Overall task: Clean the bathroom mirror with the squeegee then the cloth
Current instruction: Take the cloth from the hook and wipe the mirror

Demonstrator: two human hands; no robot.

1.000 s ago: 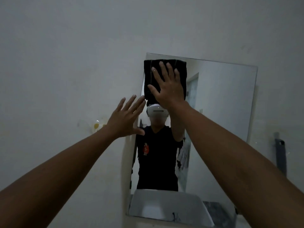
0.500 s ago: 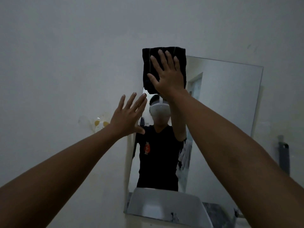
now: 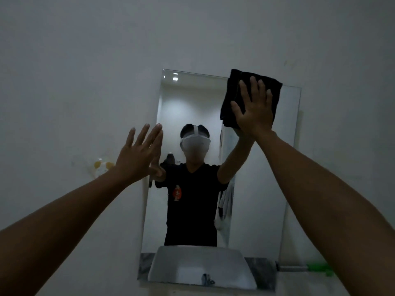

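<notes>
Head view: dim bathroom.
Right hand [image 3: 254,113]: flat, fingers spread, pressing black cloth [image 3: 233,99] on mirror [image 3: 192,103] top right corner.
Left hand [image 3: 139,154]: open, empty, at mirror's left edge.

The scene is dim and grey, with soft grain throughout. The only bright spots are two ceiling lights [image 3: 175,76] reflected near the top of the mirror [image 3: 256,210]. The wall [image 3: 85,60] darkens toward the corners, the forearms sit in shadow, and wide-angle stretch bends the edges.
</notes>
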